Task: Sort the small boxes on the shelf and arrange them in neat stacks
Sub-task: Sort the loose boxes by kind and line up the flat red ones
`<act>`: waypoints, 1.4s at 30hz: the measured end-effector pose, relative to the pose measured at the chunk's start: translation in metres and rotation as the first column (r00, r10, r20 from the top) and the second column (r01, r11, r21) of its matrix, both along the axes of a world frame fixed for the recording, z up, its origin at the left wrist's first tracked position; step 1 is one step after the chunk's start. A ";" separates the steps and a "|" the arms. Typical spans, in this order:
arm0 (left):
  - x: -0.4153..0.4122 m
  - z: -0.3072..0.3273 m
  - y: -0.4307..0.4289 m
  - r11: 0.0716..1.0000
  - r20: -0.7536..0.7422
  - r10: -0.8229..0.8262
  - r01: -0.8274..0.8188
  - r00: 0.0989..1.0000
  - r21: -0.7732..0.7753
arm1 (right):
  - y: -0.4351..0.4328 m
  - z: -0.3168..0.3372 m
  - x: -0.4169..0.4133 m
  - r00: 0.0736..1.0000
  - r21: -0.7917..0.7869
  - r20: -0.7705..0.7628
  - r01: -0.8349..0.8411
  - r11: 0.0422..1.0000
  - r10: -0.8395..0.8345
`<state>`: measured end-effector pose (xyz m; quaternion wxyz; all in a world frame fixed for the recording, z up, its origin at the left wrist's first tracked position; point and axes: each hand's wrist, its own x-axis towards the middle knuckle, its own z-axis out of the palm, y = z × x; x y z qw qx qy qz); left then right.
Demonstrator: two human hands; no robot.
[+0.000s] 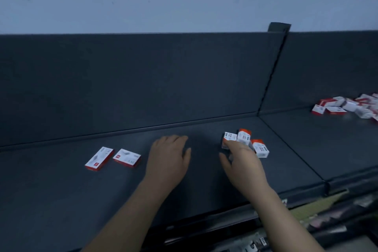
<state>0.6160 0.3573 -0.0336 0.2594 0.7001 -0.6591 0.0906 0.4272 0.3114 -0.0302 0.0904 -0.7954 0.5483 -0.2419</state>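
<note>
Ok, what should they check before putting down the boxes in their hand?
1. Right hand grips its bunch of boxes: ok, though fanned out.
2. Left hand free to help: ok, open, holding nothing.
3. Bare shelf between the hands: ok.
4. Two flat boxes on the left stacked: not ok, side by side.
5. Far pile sorted: not ok, jumbled.
6. Box kinds match: cannot tell, blurred.

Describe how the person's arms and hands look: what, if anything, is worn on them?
The left forearm and right forearm are bare to the frame's edge: no sleeves show. The left hand and right hand wear no gloves, and no ring, watch or bracelet can be seen, though the picture is dim and slightly blurred.
</note>
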 end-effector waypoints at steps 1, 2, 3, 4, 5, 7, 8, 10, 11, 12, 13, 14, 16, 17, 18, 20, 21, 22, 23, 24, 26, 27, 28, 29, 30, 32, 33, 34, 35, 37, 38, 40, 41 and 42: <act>-0.011 0.000 -0.004 1.000 0.007 -0.018 0.018 1.000 0.002 | -0.001 0.001 -0.012 1.000 0.000 0.000 0.025 1.000 -0.025; -0.023 0.001 -0.009 0.999 0.008 -0.036 0.036 0.999 0.002 | -0.002 0.001 -0.025 0.999 -0.001 -0.002 0.048 0.999 -0.048; -0.037 0.002 -0.013 0.999 0.008 -0.052 0.052 0.999 0.000 | -0.004 0.003 -0.038 0.998 -0.001 -0.007 0.065 0.998 -0.065; -0.050 0.003 -0.018 0.998 0.006 -0.066 0.066 0.998 0.000 | -0.006 0.004 -0.052 0.997 -0.003 -0.011 0.079 0.997 -0.079; -0.066 0.005 -0.023 0.997 0.006 -0.084 0.084 0.996 -0.001 | -0.008 0.004 -0.067 0.995 -0.006 -0.013 0.095 0.995 -0.095; -0.096 0.009 -0.033 0.993 0.011 -0.121 0.121 0.993 0.001 | -0.014 0.006 -0.098 0.992 -0.010 -0.024 0.122 0.993 -0.122; -0.113 0.011 -0.038 0.990 0.009 -0.138 0.138 0.990 0.001 | -0.017 0.007 -0.115 0.991 -0.006 -0.035 0.132 0.991 -0.132; -0.148 0.012 -0.048 0.986 -0.002 -0.164 0.164 0.986 -0.008 | -0.023 0.009 -0.151 0.989 0.002 -0.048 0.141 0.990 -0.141; -0.165 0.013 -0.053 0.985 -0.005 -0.172 0.172 0.985 -0.012 | -0.026 0.010 -0.169 0.989 0.000 -0.048 0.141 0.990 -0.141; -0.184 0.013 -0.059 0.983 -0.010 -0.182 0.182 0.983 -0.010 | -0.030 0.011 -0.188 0.988 -0.002 -0.047 0.145 0.989 -0.145; -0.201 0.013 -0.065 0.980 -0.024 -0.197 0.196 0.980 -0.008 | -0.034 0.012 -0.206 0.987 -0.006 -0.047 0.153 0.988 -0.153; -0.218 0.012 -0.072 0.977 -0.047 -0.215 0.214 0.976 -0.013 | -0.038 0.012 -0.223 0.985 -0.011 -0.051 0.165 0.986 -0.165; -0.252 0.012 -0.086 0.970 -0.074 -0.243 0.242 0.967 -0.018 | -0.046 0.012 -0.258 0.980 -0.023 -0.063 0.190 0.982 -0.191; -0.269 0.012 -0.092 0.969 -0.073 -0.249 0.248 0.966 -0.015 | -0.050 0.012 -0.275 0.978 -0.025 -0.065 0.199 0.980 -0.200; -0.285 0.011 -0.098 0.967 -0.070 -0.255 0.255 0.964 -0.011 | -0.053 0.012 -0.291 0.976 -0.025 -0.065 0.206 0.978 -0.207; -0.315 0.010 -0.109 0.961 -0.082 -0.276 0.276 0.958 -0.015 | -0.060 0.012 -0.320 0.973 -0.021 -0.071 0.220 0.975 -0.220; -0.327 0.009 -0.114 0.958 -0.091 -0.286 0.286 0.954 -0.018 | -0.064 0.012 -0.333 0.971 -0.018 -0.077 0.228 0.974 -0.228; -0.339 0.009 -0.119 0.956 -0.093 -0.293 0.293 0.952 -0.014 | -0.068 0.013 -0.345 0.968 -0.016 -0.082 0.236 0.972 -0.237; -0.349 0.009 -0.125 0.954 -0.090 -0.299 0.299 0.950 -0.007 | -0.072 0.014 -0.356 0.966 -0.013 -0.085 0.246 0.969 -0.246; -0.358 0.010 -0.130 0.953 -0.086 -0.303 0.304 0.949 0.002 | -0.076 0.014 -0.366 0.963 -0.012 -0.085 0.254 0.967 -0.254; -0.374 0.012 -0.142 0.951 -0.086 -0.307 0.310 0.948 0.022 | -0.086 0.016 -0.384 0.959 -0.005 -0.086 0.270 0.963 -0.270; -0.381 0.013 -0.148 0.950 -0.086 -0.308 0.311 0.948 0.032 | -0.091 0.016 -0.391 0.957 -0.001 -0.089 0.278 0.961 -0.277; -0.387 0.013 -0.155 0.948 -0.081 -0.311 0.315 0.947 0.041 | -0.097 0.016 -0.398 0.955 0.003 -0.092 0.284 0.959 -0.282; -0.394 0.014 -0.162 0.947 -0.073 -0.314 0.318 0.947 0.049 | -0.104 0.016 -0.404 0.954 0.004 -0.091 0.288 0.958 -0.287; -0.399 0.014 -0.170 0.946 -0.067 -0.315 0.319 0.947 0.058 | -0.111 0.016 -0.409 0.954 0.004 -0.087 0.290 0.957 -0.288; -0.408 0.013 -0.188 0.947 -0.065 -0.308 0.313 0.949 0.076 | -0.127 0.015 -0.419 0.954 0.006 -0.081 0.289 0.957 -0.288; -0.412 0.013 -0.198 0.947 -0.065 -0.305 0.310 0.950 0.082 | -0.135 0.015 -0.424 0.954 0.006 -0.083 0.290 0.957 -0.289; -0.417 0.012 -0.208 0.948 -0.064 -0.303 0.307 0.951 0.084 | -0.145 0.014 -0.429 0.953 0.008 -0.088 0.292 0.956 -0.291; -0.421 0.012 -0.219 0.949 -0.062 -0.300 0.305 0.952 0.086 | -0.156 0.014 -0.433 0.952 0.009 -0.094 0.294 0.956 -0.292; -0.430 0.011 -0.241 0.951 -0.058 -0.291 0.295 0.955 0.093 | -0.179 0.013 -0.440 0.952 0.004 -0.094 0.294 0.956 -0.292; -0.433 0.011 -0.252 0.952 -0.055 -0.285 0.289 0.957 0.101 | -0.191 0.014 -0.443 0.953 0.003 -0.088 0.293 0.956 -0.291; -0.437 0.010 -0.276 0.954 -0.044 -0.275 0.279 0.960 0.112 | -0.216 0.016 -0.447 0.954 0.002 -0.077 0.289 0.957 -0.288; -0.439 0.010 -0.287 0.954 -0.040 -0.271 0.273 0.962 0.120 | -0.227 0.017 -0.449 0.955 0.008 -0.074 0.287 0.958 -0.286; -0.440 0.009 -0.298 0.954 -0.038 -0.267 0.269 0.963 0.133 | -0.239 0.017 -0.451 0.956 0.017 -0.073 0.287 0.958 -0.286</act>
